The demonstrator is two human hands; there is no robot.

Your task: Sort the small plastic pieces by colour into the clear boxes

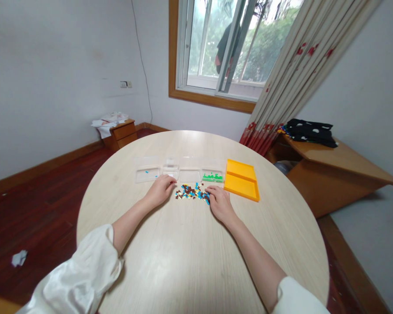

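Note:
Small building blocks (190,192) in brown, blue, yellow and cream lie in a loose pile on the table. My left hand (162,190) is just left of the pile, in front of the clear boxes, its fingers bent and drawn together; anything between the tips is too small to make out. At the pile's right edge, my right hand (220,203) touches the pieces with its fingers somewhat apart. Behind the pile is a row of clear boxes: a left box (137,178) with a few blue pieces, a small box (170,170), a middle box (190,175), and one holding green blocks (212,177).
An open yellow case (242,176) lies right of the clear boxes on the round table (183,261). Beyond are a small cabinet (126,132) with papers, a window (229,48), a curtain (301,61) and a tilted wooden desk (340,174) with dark cloth. A person (224,48) appears through the glass.

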